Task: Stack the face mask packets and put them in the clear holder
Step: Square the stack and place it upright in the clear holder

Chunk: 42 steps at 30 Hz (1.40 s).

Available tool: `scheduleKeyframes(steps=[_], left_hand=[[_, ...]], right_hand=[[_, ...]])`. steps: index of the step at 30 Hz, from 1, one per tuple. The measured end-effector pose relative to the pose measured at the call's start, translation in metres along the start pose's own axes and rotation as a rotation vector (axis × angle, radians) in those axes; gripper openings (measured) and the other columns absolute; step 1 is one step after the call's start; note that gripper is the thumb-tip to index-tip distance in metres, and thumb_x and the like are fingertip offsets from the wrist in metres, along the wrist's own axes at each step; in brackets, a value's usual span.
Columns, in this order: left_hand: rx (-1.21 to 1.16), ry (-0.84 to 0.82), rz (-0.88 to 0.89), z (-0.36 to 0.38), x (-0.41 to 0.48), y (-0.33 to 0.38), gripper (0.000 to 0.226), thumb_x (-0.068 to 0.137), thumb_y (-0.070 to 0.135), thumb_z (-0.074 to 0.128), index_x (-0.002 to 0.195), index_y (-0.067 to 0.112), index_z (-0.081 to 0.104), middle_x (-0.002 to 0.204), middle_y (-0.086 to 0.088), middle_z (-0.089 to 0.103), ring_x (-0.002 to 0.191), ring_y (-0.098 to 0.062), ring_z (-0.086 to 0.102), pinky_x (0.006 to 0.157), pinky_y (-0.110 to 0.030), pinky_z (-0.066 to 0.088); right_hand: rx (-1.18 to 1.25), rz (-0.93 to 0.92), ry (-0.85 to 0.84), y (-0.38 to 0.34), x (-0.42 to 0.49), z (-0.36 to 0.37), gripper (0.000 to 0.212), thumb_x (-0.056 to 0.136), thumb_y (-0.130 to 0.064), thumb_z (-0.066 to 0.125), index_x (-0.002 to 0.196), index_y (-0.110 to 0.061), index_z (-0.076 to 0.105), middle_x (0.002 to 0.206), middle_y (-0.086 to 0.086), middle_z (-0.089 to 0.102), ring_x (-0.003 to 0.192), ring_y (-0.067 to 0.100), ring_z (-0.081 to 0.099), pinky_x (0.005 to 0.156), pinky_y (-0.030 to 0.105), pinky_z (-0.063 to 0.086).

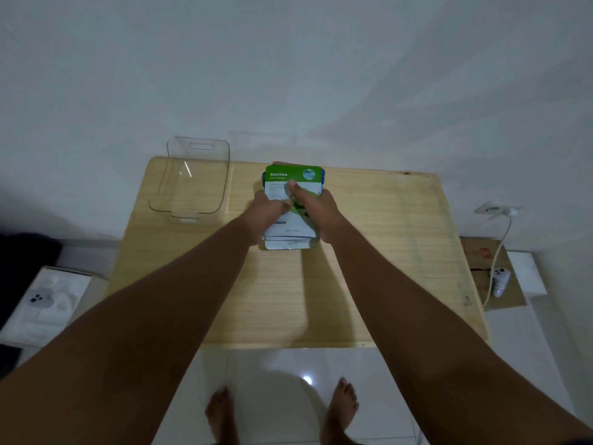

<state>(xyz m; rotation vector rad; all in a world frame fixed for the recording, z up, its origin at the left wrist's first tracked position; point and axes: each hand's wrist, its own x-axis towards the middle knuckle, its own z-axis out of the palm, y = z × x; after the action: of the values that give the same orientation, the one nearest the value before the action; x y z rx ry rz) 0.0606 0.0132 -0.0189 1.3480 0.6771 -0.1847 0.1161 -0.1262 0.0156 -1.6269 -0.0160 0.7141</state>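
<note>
Both hands gripped the stack of face mask packets (293,200) near the table's (369,252) far edge, at twelve o'clock: the left hand (268,208) clasped its left side, the right hand (316,207) its right, thumb pressed on the green Aloe Vera packet on top. The clear holder (192,178) stood empty at ten o'clock, apart from the stack.

Dim, bluish; glare on floor (307,379); wide-angle edge warp

A home room: bare feet (341,409) on white floor tiles (279,380).
</note>
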Motion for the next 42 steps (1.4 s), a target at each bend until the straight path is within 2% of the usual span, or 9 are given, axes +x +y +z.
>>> scheduleKeyframes(steps=[3,6,10,16,26,33,36,40,42], left_hand=[[-0.003,-0.010,0.000,-0.025,0.012,0.007,0.085,0.051,0.034,0.076,0.130,0.020,0.050,0.119,-0.011,0.070,0.099,-0.031,0.072,0.085,-0.054,0.058],[0.036,-0.003,0.058,-0.036,-0.031,0.050,0.058,0.071,0.021,0.071,0.127,0.016,0.056,0.115,-0.011,0.071,0.097,-0.029,0.072,0.086,-0.049,0.058],[0.059,-0.009,0.126,-0.062,-0.047,0.079,0.034,0.088,0.010,0.062,0.122,0.013,0.063,0.111,-0.012,0.073,0.097,-0.029,0.071,0.087,-0.044,0.057],[0.110,0.116,0.249,-0.107,-0.040,0.117,0.052,0.082,0.027,0.071,0.125,0.007,0.052,0.118,-0.013,0.067,0.103,-0.028,0.068,0.091,-0.048,0.056],[0.252,0.310,0.486,-0.191,-0.008,0.112,0.058,0.082,0.007,0.075,0.127,-0.001,0.039,0.117,-0.011,0.055,0.112,-0.025,0.059,0.092,-0.040,0.055],[0.312,0.270,0.592,-0.232,0.026,0.069,0.057,0.075,0.009,0.075,0.123,0.007,0.045,0.120,-0.015,0.060,0.114,-0.028,0.062,0.095,-0.052,0.054],[0.383,0.256,0.645,-0.234,0.028,0.053,0.061,0.073,0.009,0.078,0.125,0.007,0.046,0.119,-0.010,0.063,0.110,-0.021,0.064,0.092,-0.041,0.056],[0.468,0.257,0.688,-0.231,0.034,0.039,0.054,0.077,-0.004,0.074,0.124,-0.003,0.048,0.104,0.003,0.062,0.093,0.013,0.061,0.076,-0.009,0.051],[0.454,0.304,0.727,-0.229,0.034,0.038,0.053,0.079,-0.001,0.073,0.125,-0.001,0.048,0.110,-0.001,0.063,0.095,0.007,0.062,0.080,-0.008,0.050]], right_hand=[[0.038,0.009,0.008,-0.016,-0.002,0.017,0.041,0.081,-0.041,0.078,0.107,-0.011,0.072,0.101,0.012,0.077,0.086,0.025,0.076,0.069,0.031,0.062],[0.068,0.003,0.044,-0.033,0.002,0.042,0.045,0.076,-0.044,0.081,0.104,-0.011,0.072,0.098,0.012,0.077,0.085,0.025,0.076,0.071,0.033,0.063],[0.105,-0.005,0.090,-0.052,0.005,0.078,0.091,0.049,-0.058,0.091,0.120,-0.009,0.061,0.108,0.012,0.074,0.091,0.028,0.075,0.081,0.047,0.062],[0.147,-0.107,0.105,-0.087,0.016,0.105,0.036,0.078,-0.023,0.082,0.105,-0.003,0.070,0.101,0.014,0.076,0.087,0.027,0.075,0.075,0.037,0.062],[-0.067,-0.501,0.009,-0.072,0.079,0.180,0.059,0.078,-0.014,0.083,0.127,-0.005,0.050,0.117,0.015,0.067,0.107,0.026,0.069,0.091,0.049,0.058],[-0.215,-0.596,0.094,-0.028,0.103,0.213,0.067,0.073,-0.012,0.084,0.128,-0.011,0.045,0.114,0.000,0.066,0.104,0.011,0.068,0.089,0.031,0.058],[-0.273,-0.588,0.090,-0.015,0.102,0.211,0.072,0.068,-0.011,0.087,0.126,-0.010,0.044,0.111,0.000,0.067,0.100,0.010,0.068,0.082,0.020,0.056],[-0.388,-0.578,0.073,-0.017,0.102,0.201,0.077,0.067,-0.019,0.090,0.129,-0.012,0.045,0.113,-0.007,0.064,0.101,0.006,0.065,0.079,0.006,0.048],[-0.409,-0.592,0.087,-0.022,0.102,0.200,0.075,0.067,-0.021,0.090,0.128,-0.010,0.048,0.112,-0.006,0.064,0.101,0.006,0.064,0.080,0.006,0.049]])
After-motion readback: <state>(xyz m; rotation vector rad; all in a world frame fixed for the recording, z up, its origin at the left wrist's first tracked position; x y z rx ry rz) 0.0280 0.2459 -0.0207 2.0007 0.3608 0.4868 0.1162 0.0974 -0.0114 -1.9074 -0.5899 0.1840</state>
